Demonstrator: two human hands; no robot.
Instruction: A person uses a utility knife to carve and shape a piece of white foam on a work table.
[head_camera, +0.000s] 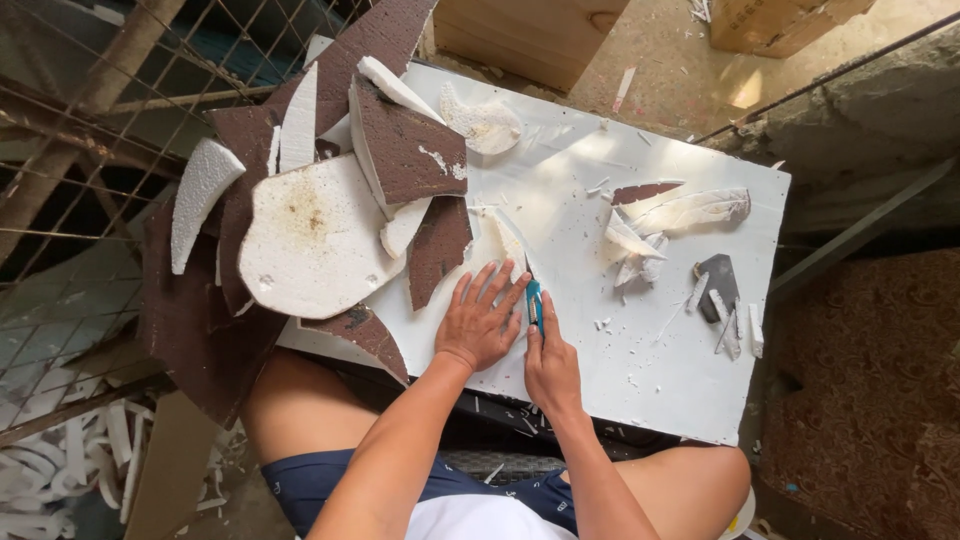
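My left hand (483, 318) lies flat, fingers spread, on a large white foam board (620, 330) resting across my lap. Right beside it my right hand (551, 365) grips a blue-handled cutter (534, 300), its blade end touching the board just right of my left fingers. A narrow white foam piece (508, 238) lies just beyond my left fingertips.
A heap of white and brown-faced foam offcuts (320, 215) covers the board's left end. More shavings (660, 220) and a dark offcut (718, 282) lie at its right. Wire mesh (120, 150) stands left, wooden boxes (530, 35) beyond, foam strips (60, 470) on the floor.
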